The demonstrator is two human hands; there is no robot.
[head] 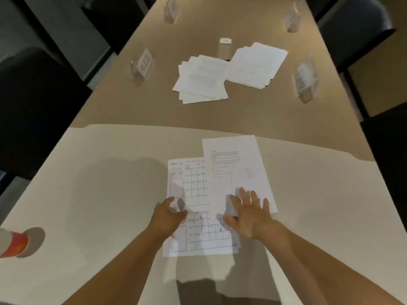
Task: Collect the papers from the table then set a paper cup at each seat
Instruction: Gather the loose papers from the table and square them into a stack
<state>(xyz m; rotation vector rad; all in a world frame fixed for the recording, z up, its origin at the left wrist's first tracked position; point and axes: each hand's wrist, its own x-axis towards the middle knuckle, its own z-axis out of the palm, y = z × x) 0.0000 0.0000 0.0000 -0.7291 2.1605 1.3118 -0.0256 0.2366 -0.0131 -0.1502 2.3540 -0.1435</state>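
Observation:
Two sheets lie in front of me on the long table [99, 194]. A grid sheet with drawings [193, 183] lies on the left, and a text sheet [233, 164] overlaps its right edge. My left hand [169, 213] rests on the grid sheet's left side, fingers curled on the paper. My right hand [251, 213] lies flat with fingers spread across both sheets. Farther along the table sit two loose piles of white papers, one pile [201, 79] to the left and a second pile [256, 63] to the right. No paper cups are clearly visible.
A white and orange object [13, 242] stands at the left table edge. Clear name stands sit at the seats: left [143, 63], right [305, 81], far [171, 9]. A small white box [224, 48] stands behind the piles. Dark chairs [356, 29] line both sides.

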